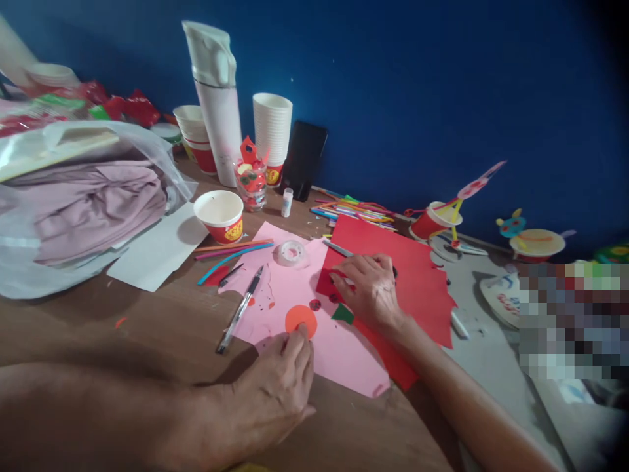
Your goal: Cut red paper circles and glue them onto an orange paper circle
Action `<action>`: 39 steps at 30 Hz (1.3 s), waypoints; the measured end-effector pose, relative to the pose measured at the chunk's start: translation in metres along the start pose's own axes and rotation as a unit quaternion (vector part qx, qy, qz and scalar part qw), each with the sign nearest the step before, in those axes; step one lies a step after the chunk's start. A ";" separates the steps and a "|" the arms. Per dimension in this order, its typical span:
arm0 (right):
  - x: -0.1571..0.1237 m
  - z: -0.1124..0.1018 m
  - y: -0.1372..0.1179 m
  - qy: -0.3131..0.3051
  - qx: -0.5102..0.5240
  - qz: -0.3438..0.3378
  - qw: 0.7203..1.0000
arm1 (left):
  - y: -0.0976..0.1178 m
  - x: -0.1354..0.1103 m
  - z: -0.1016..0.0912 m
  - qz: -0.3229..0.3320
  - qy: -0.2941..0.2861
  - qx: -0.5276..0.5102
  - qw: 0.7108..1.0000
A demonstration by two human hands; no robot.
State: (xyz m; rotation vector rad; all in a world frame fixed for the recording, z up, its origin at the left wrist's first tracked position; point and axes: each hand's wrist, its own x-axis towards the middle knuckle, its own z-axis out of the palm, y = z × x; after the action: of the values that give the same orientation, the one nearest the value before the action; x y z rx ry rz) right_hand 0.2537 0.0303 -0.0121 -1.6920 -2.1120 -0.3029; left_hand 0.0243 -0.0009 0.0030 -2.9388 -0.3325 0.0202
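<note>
Where a blue wall (417,98) fills the top of the frame, a brown desk (162,321) stretches out below it. Bulging at the upper left, a clear plastic bag (24,229) holds pinkish cloth (105,203). Right of centre lies a red sheet (422,282), partly over a pink sheet (339,354) in the middle. A white bottle (219,124) stands at upper centre-left. The person's right grip (371,292) is above the red sheet, thumb and forefinger apart. At lower centre, the left grip (280,380) has its fingertips together at the lower edge of an orange disc (297,318) on the pink sheet; whether they pinch or merely press it, one cannot tell. A roll of tape (281,254) sits above the disc, and a green scrap (343,314) lies to its right.
</note>
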 end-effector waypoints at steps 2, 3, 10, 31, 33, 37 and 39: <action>0.002 -0.007 -0.006 -0.043 0.030 -0.026 0.998 | -0.001 -0.002 0.001 0.003 -0.003 -0.008 1.000; 0.003 -0.010 -0.009 -0.073 0.047 -0.037 0.996 | -0.001 -0.002 0.001 0.006 -0.003 -0.011 1.000; 0.003 -0.014 -0.018 -0.191 0.124 -0.058 0.972 | -0.010 0.000 -0.006 0.026 0.007 0.000 1.000; -0.005 -0.001 -0.028 -0.143 0.203 -0.019 0.969 | -0.007 0.006 0.015 0.019 0.071 -0.042 0.996; -0.004 -0.002 -0.028 -0.142 0.224 -0.010 0.964 | -0.008 0.005 0.012 0.016 0.067 -0.052 0.996; -0.003 -0.007 -0.030 -0.111 0.265 -0.001 0.958 | -0.010 0.006 0.003 0.039 0.056 -0.068 0.995; -0.003 -0.009 -0.032 -0.088 0.280 0.000 0.956 | -0.015 0.006 -0.003 0.026 0.063 -0.094 0.993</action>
State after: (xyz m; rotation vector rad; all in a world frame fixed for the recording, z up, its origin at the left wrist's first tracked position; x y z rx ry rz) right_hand 0.2248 0.0160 -0.0030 -1.4109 -2.0532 0.4305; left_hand 0.0271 0.0142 0.0086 -3.1149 -0.2522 -0.1999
